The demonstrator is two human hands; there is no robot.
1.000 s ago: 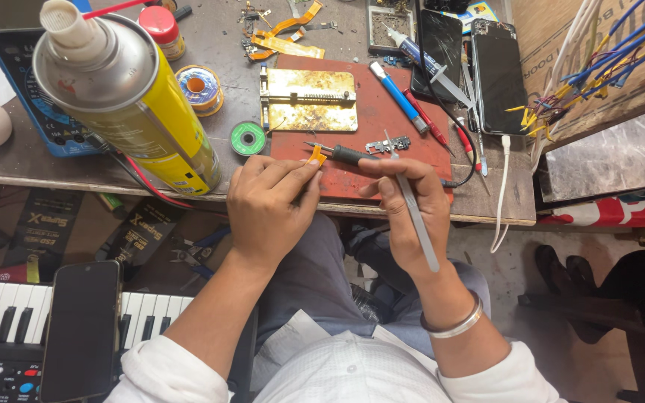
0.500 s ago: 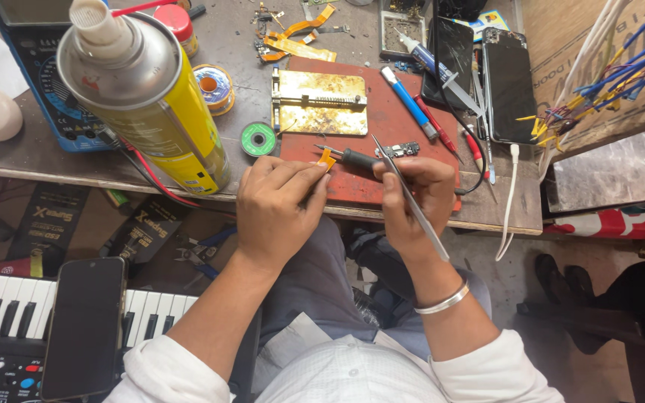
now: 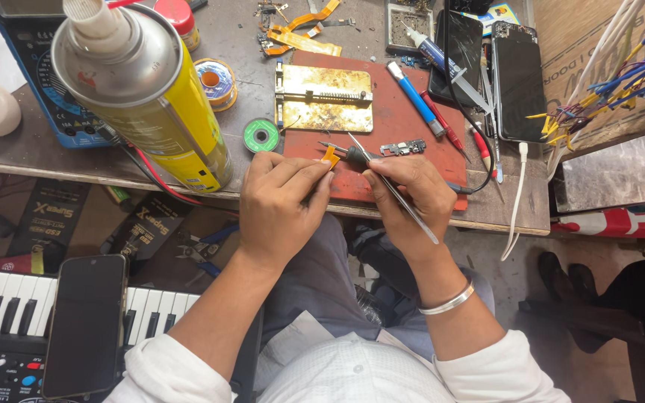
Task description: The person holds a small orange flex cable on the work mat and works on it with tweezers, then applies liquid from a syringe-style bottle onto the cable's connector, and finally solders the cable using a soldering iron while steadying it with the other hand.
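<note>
Your left hand (image 3: 281,201) is curled at the front edge of the grey worktop (image 3: 39,153), its fingers (image 3: 309,173) pinched on a small orange flex strip (image 3: 331,156) that sits over the near edge of the red-brown rubber mat (image 3: 412,123). Your right hand (image 3: 406,195) is clenched around a pair of slim steel tweezers (image 3: 393,190), which slant from the strip back past your wrist. A dark-handled pointed tool (image 3: 352,154) lies between both hands, its tip pointing left, touching the strip. Just beyond your right fingers rests a small dark circuit board (image 3: 403,148). A brass-coloured metal holder plate (image 3: 325,98) sits further back on the mat, a green solder-wick spool (image 3: 262,136) left of it, and a tall yellow spray can (image 3: 151,97) stands near your left hand.
</note>
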